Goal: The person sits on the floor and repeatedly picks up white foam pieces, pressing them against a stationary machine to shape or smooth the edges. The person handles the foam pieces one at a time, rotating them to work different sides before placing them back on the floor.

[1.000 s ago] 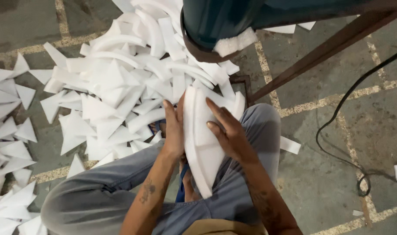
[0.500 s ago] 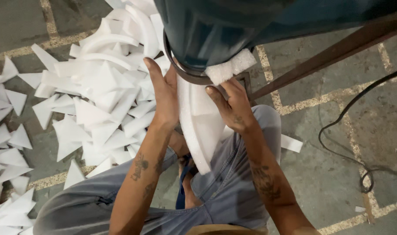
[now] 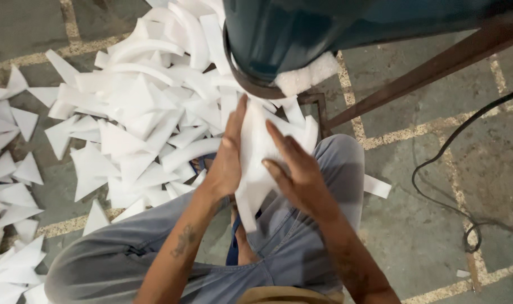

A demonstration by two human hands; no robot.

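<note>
Between the two palms, right over the lap, sat a stack of white foam sheets (image 3: 255, 169), held on edge. Its top end pointed up toward the dark teal machine drum (image 3: 301, 28) and its lower corner hung down between the knees. The left hand (image 3: 225, 166) lay flat against the stack's left face, with the fingers (image 3: 238, 121) stretched long and straight up the side, the tips close under the drum's rim. The right hand (image 3: 301, 180) pressed on the opposite face, its fingers (image 3: 279, 139) spread and slightly bent, tips digging into the foam. Neither hand was clenched. Both were open-palmed, squeezing the stack from either side rather than curling round it.

My read: this was the squaring-up stage, the sheets being pressed together and lined up just below the drum. Whatever came after called for even pressure from both sides, since loose sheets on edge could fan out or slip at the bottom corner. It also called for keeping the fingertips away from that rim.

Just above the stack, a fluffy white pad (image 3: 308, 74) sat against the drum's edge. A big heap of white offcuts (image 3: 132, 118), triangles and curved strips, covered the floor (image 3: 425, 247) on the left. A brown metal bar (image 3: 431, 65) ran off diagonally on the right, and a black cable (image 3: 436, 169) looped beyond the grey-trousered knee (image 3: 338, 163).
</note>
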